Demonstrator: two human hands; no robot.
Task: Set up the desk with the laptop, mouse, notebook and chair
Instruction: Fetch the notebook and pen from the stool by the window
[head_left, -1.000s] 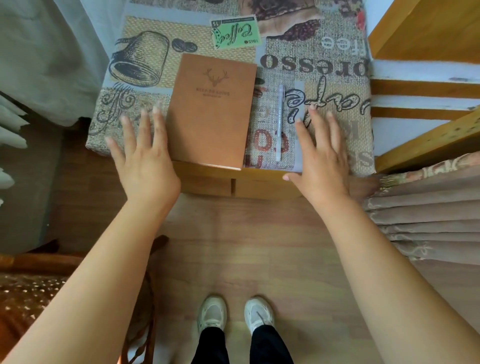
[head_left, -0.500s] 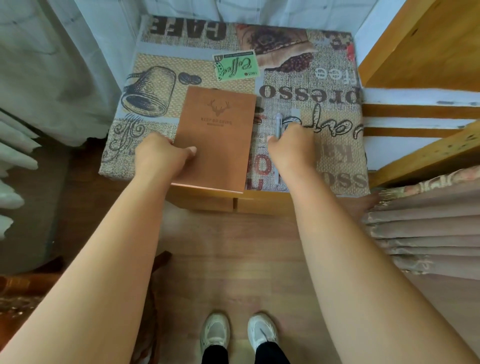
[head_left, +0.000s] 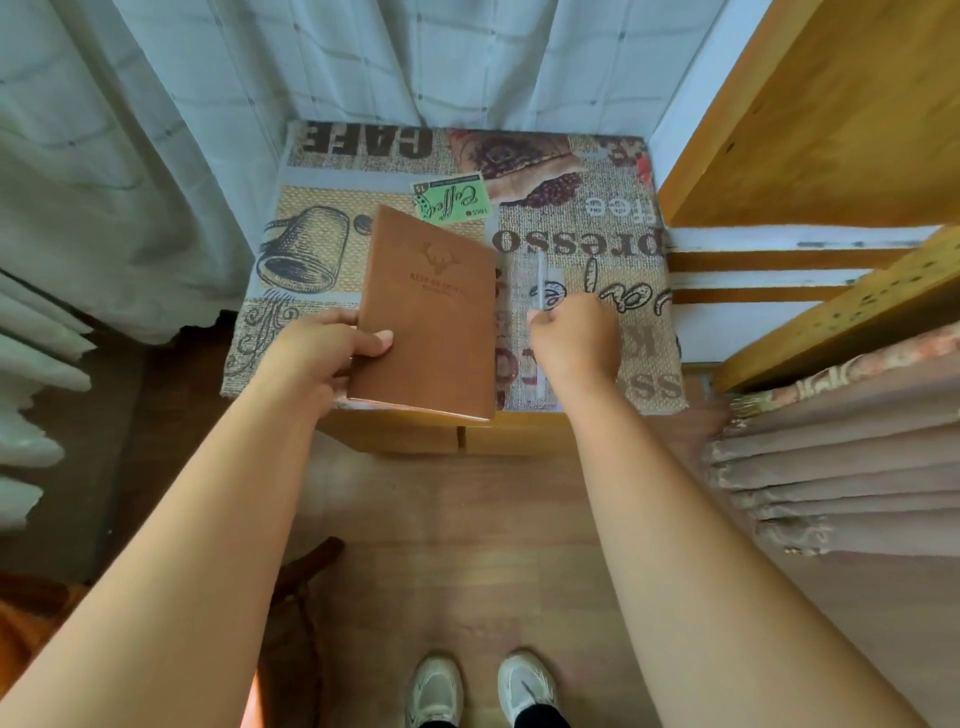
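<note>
A brown notebook (head_left: 434, 317) with a deer head stamped on its cover is tilted up off a small table covered by a coffee-print cloth (head_left: 597, 244). My left hand (head_left: 324, 353) grips the notebook's left edge, thumb on the cover. To its right, my right hand (head_left: 574, 335) is closed around a pale, blurred pen (head_left: 540, 278) that sticks out beyond the fist. No laptop or mouse is in view.
White curtains (head_left: 156, 156) hang behind and left of the table. A wooden shelf unit (head_left: 831, 130) stands on the right, with folded brown fabric (head_left: 841, 467) below it. Part of a dark wooden chair (head_left: 296, 597) shows at lower left. My shoes (head_left: 478, 686) are on the wood floor.
Both hands went from hovering open over the table to closing: the left on the notebook's edge, the right on the pen. The notebook now lifts and tilts off the cloth.
</note>
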